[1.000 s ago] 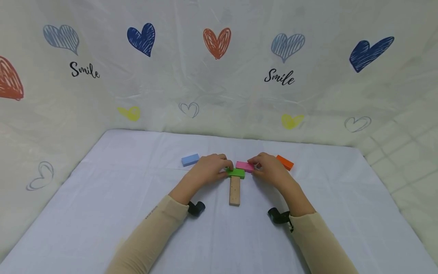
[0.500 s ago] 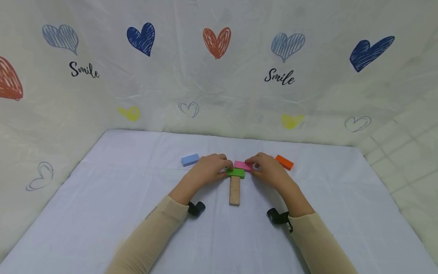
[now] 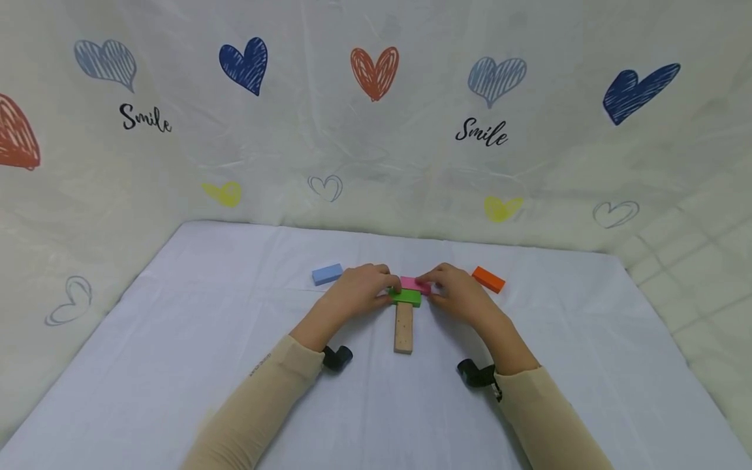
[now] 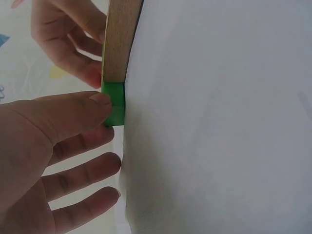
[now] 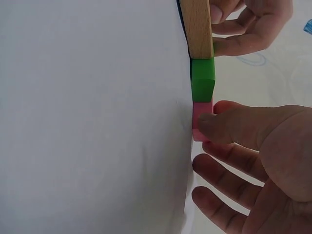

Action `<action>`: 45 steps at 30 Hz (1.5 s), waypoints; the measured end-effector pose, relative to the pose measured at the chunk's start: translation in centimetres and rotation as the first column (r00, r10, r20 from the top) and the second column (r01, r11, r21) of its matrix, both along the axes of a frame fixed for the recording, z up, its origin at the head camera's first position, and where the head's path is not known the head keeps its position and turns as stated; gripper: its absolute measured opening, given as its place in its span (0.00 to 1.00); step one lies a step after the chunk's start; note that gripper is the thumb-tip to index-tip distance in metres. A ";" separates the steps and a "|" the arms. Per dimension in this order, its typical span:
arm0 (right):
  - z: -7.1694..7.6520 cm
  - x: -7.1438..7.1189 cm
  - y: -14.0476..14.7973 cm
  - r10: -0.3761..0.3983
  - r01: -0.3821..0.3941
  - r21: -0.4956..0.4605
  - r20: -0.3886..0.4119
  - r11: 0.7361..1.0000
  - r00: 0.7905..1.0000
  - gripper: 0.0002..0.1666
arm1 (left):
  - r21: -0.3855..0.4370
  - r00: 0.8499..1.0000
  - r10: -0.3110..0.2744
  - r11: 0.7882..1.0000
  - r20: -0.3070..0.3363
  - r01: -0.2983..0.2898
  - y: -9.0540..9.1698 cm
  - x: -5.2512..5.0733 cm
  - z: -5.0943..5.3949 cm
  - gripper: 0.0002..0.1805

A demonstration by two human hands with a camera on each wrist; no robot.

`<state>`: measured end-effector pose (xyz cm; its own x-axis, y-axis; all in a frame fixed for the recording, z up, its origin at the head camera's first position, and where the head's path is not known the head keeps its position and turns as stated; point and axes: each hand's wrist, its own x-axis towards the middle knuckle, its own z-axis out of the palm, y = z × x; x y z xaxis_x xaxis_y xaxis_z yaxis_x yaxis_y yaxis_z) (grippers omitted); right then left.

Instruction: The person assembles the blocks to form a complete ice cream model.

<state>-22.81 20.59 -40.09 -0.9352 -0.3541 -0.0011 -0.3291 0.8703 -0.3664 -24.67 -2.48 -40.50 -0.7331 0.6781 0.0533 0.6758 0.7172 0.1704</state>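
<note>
Two hands (image 3: 360, 289) (image 3: 464, 294); five blocks (image 3: 327, 275) (image 3: 408, 298) (image 3: 408, 283) (image 3: 488, 280) (image 3: 403, 328)

From where I stand, legible: left "Smile" (image 3: 145, 118) and right "Smile" (image 3: 482, 132), both in black script on the white backdrop (image 3: 399, 147). Small dark lettering (image 3: 260, 364) runs along the left sleeve (image 3: 258, 398); too small to read.

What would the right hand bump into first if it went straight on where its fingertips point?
Past the pink rectangular block it pinches, the right hand would probably meet the left hand first, though depth is unclear.
</note>
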 end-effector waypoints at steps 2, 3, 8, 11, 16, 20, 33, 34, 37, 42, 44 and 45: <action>0.0 0.0 -0.1 0.003 -0.003 0.000 -0.001 1.000 1.000 0.21 | -0.001 1.000 0.000 1.000 -0.003 0.000 0.0 0.0 0.0 0.10; 0.0 0.0 -0.1 0.007 -0.007 -0.001 -0.003 1.000 1.000 0.21 | -0.001 1.000 0.000 1.000 -0.003 0.000 0.0 0.0 0.0 0.10; 0.1 0.2 -0.3 0.025 -0.025 -0.001 -0.006 1.000 1.000 0.21 | -0.009 1.000 0.003 1.000 0.000 -0.003 -0.1 0.1 0.1 0.10; 0.1 0.2 -0.4 0.033 -0.033 0.000 -0.010 0.999 0.999 0.22 | -0.011 1.000 0.007 1.000 0.006 -0.007 -0.1 0.1 0.2 0.10; 0.2 0.2 -0.6 0.044 -0.044 -0.003 -0.006 0.999 0.999 0.22 | -0.023 1.000 0.010 1.000 -0.001 -0.010 -0.1 -0.1 0.2 0.11; 0.3 0.4 -0.7 0.049 -0.049 -0.010 0.005 0.999 0.999 0.21 | -0.019 1.000 0.011 1.000 -0.001 -0.011 -0.2 0.0 0.1 0.11; 0.1 0.6 -1.0 0.061 -0.061 -0.012 0.009 0.998 0.998 0.20 | -0.002 1.000 0.008 1.000 0.009 -0.008 -0.3 0.1 0.0 0.11; 0.1 0.6 -1.0 0.061 -0.061 -0.012 0.011 0.998 0.998 0.20 | -0.001 1.000 0.008 1.000 0.010 -0.008 -0.3 0.1 0.0 0.11; 0.1 0.7 -1.1 0.070 -0.070 -0.017 0.007 0.997 0.998 0.20 | 0.000 1.000 0.010 1.000 0.010 -0.010 -0.2 0.1 0.0 0.11; 0.2 0.8 -1.2 0.089 -0.090 -0.021 -0.017 0.996 0.996 0.20 | 0.000 1.000 0.013 1.000 0.005 -0.013 -0.2 0.1 0.0 0.11; 0.2 0.7 -1.2 0.087 -0.088 -0.017 -0.017 0.996 0.996 0.20 | 0.006 1.000 0.012 1.000 0.003 -0.012 -0.2 0.1 0.0 0.11; 0.2 0.8 -1.2 0.086 -0.086 -0.016 -0.016 0.996 0.996 0.20 | 0.011 1.000 0.011 1.000 0.003 -0.011 -0.2 0.1 0.0 0.11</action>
<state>-22.06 19.35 -39.85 -0.9011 -0.4331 0.0191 -0.4081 0.8325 -0.3747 -24.60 -2.67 -40.50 -0.7405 0.6695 0.0588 0.6675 0.7225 0.1799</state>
